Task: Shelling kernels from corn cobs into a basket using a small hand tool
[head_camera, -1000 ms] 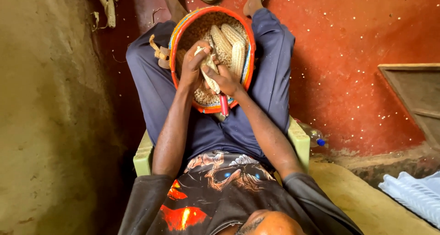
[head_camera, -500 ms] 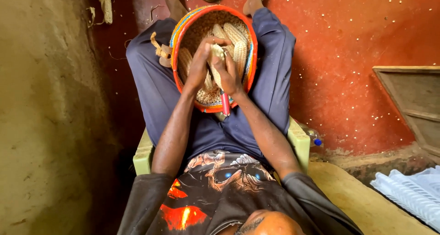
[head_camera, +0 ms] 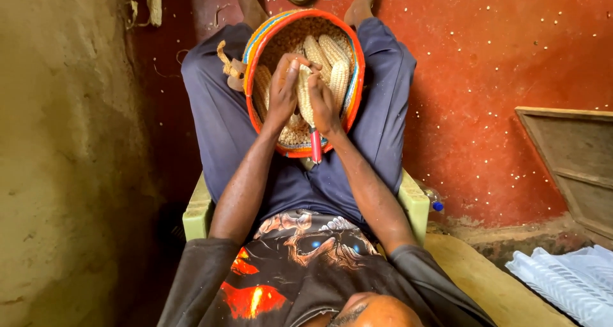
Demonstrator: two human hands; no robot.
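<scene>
A round woven basket [head_camera: 355,78] with an orange and blue rim rests on my lap. It holds several maize cobs [head_camera: 332,52] and loose kernels [head_camera: 294,135]. Both hands are inside it, closed around one upright cob [head_camera: 305,96]. My left hand [head_camera: 283,94] grips the cob's left side. My right hand [head_camera: 324,105] presses on the right side and also holds a tool with a red handle [head_camera: 315,147], which points down over the basket's near rim. The tool's working end is hidden behind the hand.
I sit on a pale green chair [head_camera: 415,199]. A tan wall [head_camera: 64,142] rises close on the left. The red floor [head_camera: 485,78] is dotted with scattered kernels. A wooden frame [head_camera: 568,161] lies at right, with white plastic [head_camera: 568,282] below it. Husks [head_camera: 231,65] lie beside the basket.
Both hands have lifted the cob from lying low in the basket to standing upright between them, and they have closed together around it.
</scene>
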